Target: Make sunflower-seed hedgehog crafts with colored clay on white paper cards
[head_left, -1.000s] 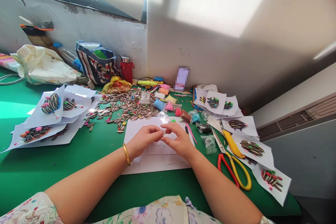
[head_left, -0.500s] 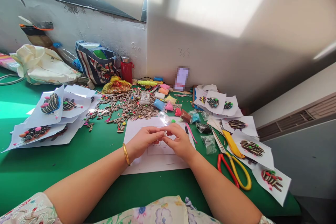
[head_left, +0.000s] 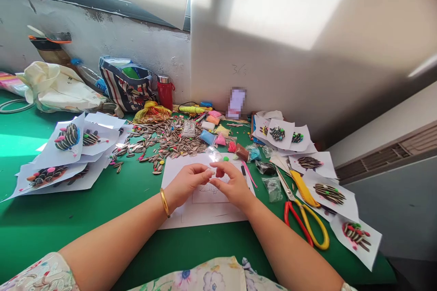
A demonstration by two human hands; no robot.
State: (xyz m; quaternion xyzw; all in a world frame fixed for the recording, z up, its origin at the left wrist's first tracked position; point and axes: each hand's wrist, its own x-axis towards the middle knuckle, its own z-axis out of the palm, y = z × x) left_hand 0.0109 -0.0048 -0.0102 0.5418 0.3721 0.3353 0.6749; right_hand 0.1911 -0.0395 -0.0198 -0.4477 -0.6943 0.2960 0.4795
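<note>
White rectangular paper with black line drawing (head_left: 209,197): flat on the smooth green counter (head_left: 112,211), beneath both hands.
Left hand (head_left: 187,183): fingers bunched near the thumb; cannot tell whether they pinch anything.
Right hand (head_left: 236,186): opposite, thumb and fingers parted.
Striped black-and-white sunflower seeds (head_left: 180,146): loosely heaped beyond the hands.
Steel scissors with red and yellow handles (head_left: 291,198): lying right of the paper.

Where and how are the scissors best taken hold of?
Probably by the handles of the scissors, with the right hand coming from the near side. They lie flat beyond the paper's right edge, handles toward the person, while the blades point away.
</note>
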